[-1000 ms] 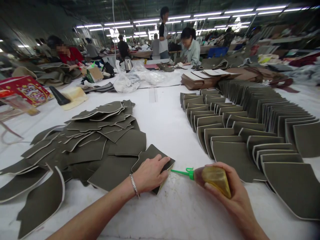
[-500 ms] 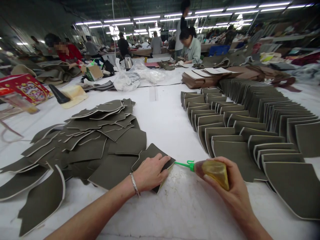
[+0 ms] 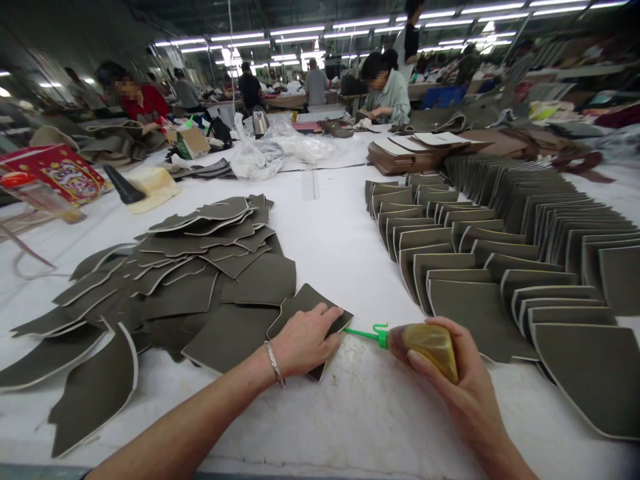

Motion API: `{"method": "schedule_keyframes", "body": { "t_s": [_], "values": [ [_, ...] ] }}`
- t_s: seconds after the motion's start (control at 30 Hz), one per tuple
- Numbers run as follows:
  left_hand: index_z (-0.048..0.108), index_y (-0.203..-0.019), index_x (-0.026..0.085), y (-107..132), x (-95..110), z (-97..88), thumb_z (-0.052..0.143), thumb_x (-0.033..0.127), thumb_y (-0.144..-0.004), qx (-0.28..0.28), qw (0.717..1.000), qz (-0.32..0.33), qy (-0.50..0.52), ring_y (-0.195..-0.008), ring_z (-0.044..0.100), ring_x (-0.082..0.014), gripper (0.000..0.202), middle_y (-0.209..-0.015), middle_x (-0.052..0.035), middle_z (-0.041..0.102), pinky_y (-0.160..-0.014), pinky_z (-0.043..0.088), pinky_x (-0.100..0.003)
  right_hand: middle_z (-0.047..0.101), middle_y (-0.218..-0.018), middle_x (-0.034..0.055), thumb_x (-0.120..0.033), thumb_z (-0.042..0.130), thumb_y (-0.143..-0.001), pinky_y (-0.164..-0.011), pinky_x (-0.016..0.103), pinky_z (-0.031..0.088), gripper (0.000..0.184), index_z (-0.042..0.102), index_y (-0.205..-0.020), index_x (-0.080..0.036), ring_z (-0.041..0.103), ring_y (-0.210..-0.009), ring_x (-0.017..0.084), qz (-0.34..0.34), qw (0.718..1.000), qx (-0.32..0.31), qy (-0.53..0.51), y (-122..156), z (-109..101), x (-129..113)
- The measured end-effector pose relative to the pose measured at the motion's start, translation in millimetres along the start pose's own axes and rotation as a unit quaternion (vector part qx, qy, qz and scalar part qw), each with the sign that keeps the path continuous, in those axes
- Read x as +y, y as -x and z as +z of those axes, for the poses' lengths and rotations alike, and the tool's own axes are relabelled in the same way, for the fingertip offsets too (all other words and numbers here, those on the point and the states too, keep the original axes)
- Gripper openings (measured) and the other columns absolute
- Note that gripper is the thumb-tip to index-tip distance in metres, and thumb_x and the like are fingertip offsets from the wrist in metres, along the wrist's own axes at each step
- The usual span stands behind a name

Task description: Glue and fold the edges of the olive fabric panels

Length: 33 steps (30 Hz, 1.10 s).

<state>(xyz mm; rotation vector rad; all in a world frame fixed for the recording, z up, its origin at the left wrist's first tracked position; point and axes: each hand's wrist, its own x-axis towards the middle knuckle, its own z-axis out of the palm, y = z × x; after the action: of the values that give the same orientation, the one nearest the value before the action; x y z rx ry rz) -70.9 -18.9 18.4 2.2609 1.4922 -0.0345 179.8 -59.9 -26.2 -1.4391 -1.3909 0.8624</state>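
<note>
Holding one squeeze bottle (image 3: 425,347), half-wrapped in curled fingers: the right hand (image 3: 473,373). Bottle tilted almost level, amber contents visible, green nozzle (image 3: 365,335) directed leftward; its tip meets the near-right edge of a dark olive panel (image 3: 306,298), though whether it touches or slips beneath cannot be told. Left hand (image 3: 305,341), one, palm down and fingers extended, gripping nothing visibly, rests on that panel; silver bracelet (image 3: 274,363) at the wrist. The panel lies flat on the white tabletop (image 3: 335,233), at the right-hand border of a loose heap of panels (image 3: 200,267), pale edges showing. To the right, overlapping rows of panels (image 3: 465,303), tilted one against another. Beyond the rows, a brown stack of sheets (image 3: 393,159), pale pieces on top. Far side, centre: crumpled clear plastic (image 3: 257,160), beside a metal kettle (image 3: 260,123). Far left: a red printed box (image 3: 67,173), with an orange-capped clear bottle (image 3: 47,198) in front.
</note>
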Motion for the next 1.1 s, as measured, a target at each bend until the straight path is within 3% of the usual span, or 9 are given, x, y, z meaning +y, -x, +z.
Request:
{"method": "schedule_keyframes", "body": {
  "t_s": [0.23, 0.37, 0.47, 0.53, 0.63, 0.73, 0.83, 0.97, 1.1],
  "values": [
    [0.047, -0.136, 0.022, -0.1, 1.0, 2.2, 0.042, 0.028, -0.089, 0.007, 1.0, -0.008, 0.004, -0.09, 0.064, -0.0252, 0.048, -0.113, -0.0063, 0.061, -0.082, 0.051, -0.04, 0.062, -0.1, 0.0011, -0.053, 0.071, -0.08, -0.074, 0.027, 0.048, 0.049, 0.052, -0.118, -0.027, 0.06, -0.088, 0.022, 0.069, 0.994, -0.058, -0.062, 26.6, 7.4, -7.7],
    [0.05, -0.134, 0.021, 0.5, -2.3, 0.6, 0.043, 0.026, -0.087, 0.016, 0.999, -0.007, 0.048, -0.09, 0.063, -0.0238, 0.048, -0.111, -0.006, 0.062, -0.082, 0.05, -0.038, 0.067, -0.1, 0.0039, -0.049, 0.077, -0.075, -0.077, 0.033, 0.055, 0.054, 0.055, -0.119, -0.026, 0.064, -0.089, 0.026, 0.131, 0.976, -0.025, -0.172, 20.9, 0.9, 1.9],
    [0.046, -0.136, 0.02, 2.8, -8.9, -3.0, 0.045, 0.028, -0.088, 0.006, 0.99, -0.007, 0.144, -0.08, 0.062, -0.0182, 0.049, -0.098, -0.0018, 0.064, -0.076, 0.05, -0.031, 0.069, -0.109, 0.0082, -0.045, 0.08, -0.071, -0.082, 0.039, 0.057, 0.05, 0.065, -0.113, -0.023, 0.065, -0.098, 0.03, 0.218, 0.921, 0.007, -0.324, 15.8, -10.8, 6.1],
    [0.044, -0.137, 0.021, 5.0, -13.8, -5.6, 0.047, 0.031, -0.09, 0.036, 0.983, -0.021, 0.18, -0.075, 0.06, -0.0154, 0.048, -0.098, -0.0009, 0.063, -0.074, 0.049, -0.028, 0.069, -0.111, 0.0093, -0.041, 0.08, -0.069, -0.08, 0.041, 0.059, 0.04, 0.071, -0.103, -0.022, 0.066, -0.098, 0.032, 0.279, 0.868, 0.048, -0.408, 15.2, -19.9, 3.1],
    [0.045, -0.134, 0.018, 6.5, -20.4, -8.3, 0.051, 0.031, -0.09, 0.136, 0.981, -0.109, 0.088, -0.094, 0.059, -0.0193, 0.046, -0.114, -0.0082, 0.058, -0.085, 0.047, -0.031, 0.07, -0.111, 0.0091, -0.037, 0.079, -0.07, -0.073, 0.039, 0.061, 0.03, 0.075, -0.095, -0.021, 0.069, -0.089, 0.029, 0.343, 0.791, 0.143, -0.487, 16.0, -32.4, -8.0],
    [0.05, -0.126, 0.015, 1.4, -26.9, -10.5, 0.06, 0.03, -0.085, 0.134, 0.969, -0.204, -0.028, -0.105, 0.056, -0.026, 0.045, -0.113, -0.0127, 0.057, -0.086, 0.044, -0.034, 0.07, -0.111, 0.0108, -0.028, 0.084, -0.065, -0.07, 0.038, 0.061, 0.035, 0.074, -0.097, -0.018, 0.07, -0.085, 0.028, 0.358, 0.743, 0.162, -0.542, 16.6, -40.5, -20.2],
    [0.059, -0.105, 0.016, -8.6, -33.9, -15.7, 0.067, 0.029, -0.077, 0.107, 0.968, -0.227, -0.012, -0.093, 0.058, -0.0266, 0.032, -0.099, -0.0104, 0.06, -0.076, 0.042, -0.033, 0.07, -0.11, 0.0123, -0.02, 0.09, -0.057, -0.071, 0.041, 0.061, 0.043, 0.074, -0.096, -0.017, 0.069, -0.086, 0.029, 0.341, 0.736, 0.163, -0.562, 18.0, -43.9, -27.8],
    [0.054, -0.07, 0.017, -11.9, -42.0, -33.7, 0.063, 0.026, -0.073, 0.038, 0.968, -0.199, 0.151, -0.065, 0.051, -0.0165, 0.013, -0.066, -0.0003, 0.052, -0.06, 0.035, -0.026, 0.068, -0.115, 0.0144, -0.023, 0.094, -0.05, -0.07, 0.041, 0.061, 0.055, 0.073, -0.101, -0.015, 0.068, -0.089, 0.031, 0.341, 0.744, 0.172, -0.549, 21.1, -46.6, -28.2],
    [0.048, -0.069, 0.018, 5.3, -40.4, -67.4, 0.064, 0.042, -0.069, 0.008, 0.904, -0.147, 0.402, -0.049, 0.029, -0.0074, 0.029, -0.055, 0.007, 0.035, -0.046, 0.016, -0.022, 0.069, -0.113, 0.0116, -0.027, 0.095, -0.047, -0.074, 0.041, 0.06, 0.058, 0.072, -0.099, -0.017, 0.066, -0.095, 0.032, 0.313, 0.779, 0.163, -0.519, 21.3, -48.6, -18.6]
  ]
}}
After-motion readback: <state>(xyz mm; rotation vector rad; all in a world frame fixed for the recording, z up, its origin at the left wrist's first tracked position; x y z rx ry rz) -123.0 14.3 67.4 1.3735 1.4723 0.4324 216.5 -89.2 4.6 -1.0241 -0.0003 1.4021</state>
